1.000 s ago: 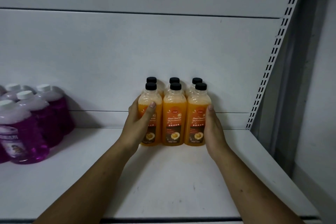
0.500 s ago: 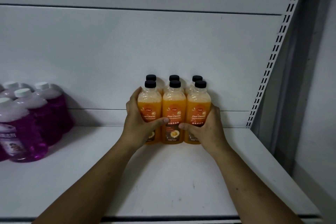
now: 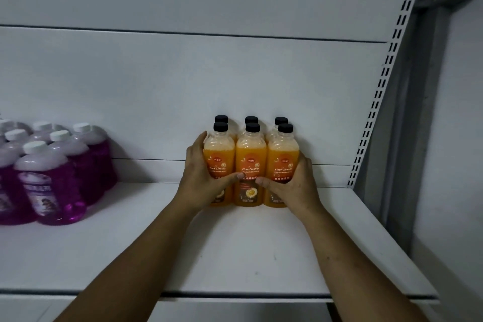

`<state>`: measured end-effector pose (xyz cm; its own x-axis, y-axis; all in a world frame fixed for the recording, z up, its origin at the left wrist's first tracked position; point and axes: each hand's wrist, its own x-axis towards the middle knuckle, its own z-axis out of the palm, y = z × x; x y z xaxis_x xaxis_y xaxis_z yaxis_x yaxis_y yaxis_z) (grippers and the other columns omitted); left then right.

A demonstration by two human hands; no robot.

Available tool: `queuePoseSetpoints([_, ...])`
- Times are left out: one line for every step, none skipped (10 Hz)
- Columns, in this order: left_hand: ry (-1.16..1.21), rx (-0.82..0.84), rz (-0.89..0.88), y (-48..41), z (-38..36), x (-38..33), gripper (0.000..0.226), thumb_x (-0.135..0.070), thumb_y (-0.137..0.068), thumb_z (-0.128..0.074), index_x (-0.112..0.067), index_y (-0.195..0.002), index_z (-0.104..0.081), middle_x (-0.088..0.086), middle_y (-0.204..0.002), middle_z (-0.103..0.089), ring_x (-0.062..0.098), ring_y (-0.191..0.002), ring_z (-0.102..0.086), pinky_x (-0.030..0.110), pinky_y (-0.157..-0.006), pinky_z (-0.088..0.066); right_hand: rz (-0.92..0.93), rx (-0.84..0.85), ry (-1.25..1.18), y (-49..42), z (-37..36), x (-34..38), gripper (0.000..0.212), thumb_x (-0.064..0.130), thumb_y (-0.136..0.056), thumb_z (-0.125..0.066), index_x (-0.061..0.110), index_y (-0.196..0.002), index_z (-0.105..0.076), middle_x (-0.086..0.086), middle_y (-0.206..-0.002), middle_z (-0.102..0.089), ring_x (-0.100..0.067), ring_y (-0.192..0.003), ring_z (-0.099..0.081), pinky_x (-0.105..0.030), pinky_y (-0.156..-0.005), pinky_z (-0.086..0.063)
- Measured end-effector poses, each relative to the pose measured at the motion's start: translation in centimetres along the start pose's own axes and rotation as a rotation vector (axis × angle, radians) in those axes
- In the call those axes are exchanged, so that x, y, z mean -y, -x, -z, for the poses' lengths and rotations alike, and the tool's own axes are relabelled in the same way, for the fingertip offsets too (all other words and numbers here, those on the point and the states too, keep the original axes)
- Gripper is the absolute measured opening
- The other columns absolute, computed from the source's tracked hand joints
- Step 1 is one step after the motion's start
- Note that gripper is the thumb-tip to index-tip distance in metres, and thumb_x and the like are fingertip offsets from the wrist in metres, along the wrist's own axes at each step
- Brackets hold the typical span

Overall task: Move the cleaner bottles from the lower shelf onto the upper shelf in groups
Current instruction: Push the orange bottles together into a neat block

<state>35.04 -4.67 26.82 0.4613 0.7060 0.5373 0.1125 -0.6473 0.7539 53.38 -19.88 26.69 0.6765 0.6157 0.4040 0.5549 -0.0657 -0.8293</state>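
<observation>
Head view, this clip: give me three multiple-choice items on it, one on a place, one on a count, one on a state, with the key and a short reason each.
1. Where do the purple bottles stand relative to the orange floor cleaner bottles?
A. To their left on the same shelf
B. To their right on the same shelf
C. Stacked on top of them

2. How many black caps show in the orange group?
A. Three
B. Four
C. Six

3. What are the two hands doing?
A. Both hang clear of the bottles
B. The left hand and right hand clasp the orange group from either side
C. One hand unscrews a cap

Key: 1 A, the purple group sits at the image's left on that shelf. 2 C, two rows of three caps. 3 B, the palms press the outer bottles and the thumbs cross the front labels.
</observation>
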Motion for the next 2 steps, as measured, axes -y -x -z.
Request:
queuePoseSetpoints([-0.043,0.024,0.018,0.2,0.6,-0.4,0.13,-0.086,-0.054,-0.081,-0.041,-0.16,-0.018,-0.007,-0.155,-0.033,0.02,-0.142,-0.045,0.052,-0.11,-0.05,-0.002,0.005,-0.049,0.4,0.4,0.7,0.132,0.091,-0.038,-0.081,0.04,-0.149,-0.033,0.007,-0.142,-0.048,-0.018,-0.129,-0.055,-0.054,-0.1,-0.057])
queuePoseSetpoints([0.019,-0.056,0.02,-0.2,2.0,-1.6,0.113,-0.085,-0.067,-0.071,-0.039,-0.159,-0.025,-0.008,-0.154,-0.041,0.013,-0.135,-0.049,0.045,-0.107,-0.052,0.021,-0.055,-0.098,0.4,1.8,2.2,0.138,0.092,-0.045,-0.076,0.035,-0.159,-0.024,0.004,-0.156,-0.04,-0.015,-0.135,-0.048,-0.045,-0.104,-0.051])
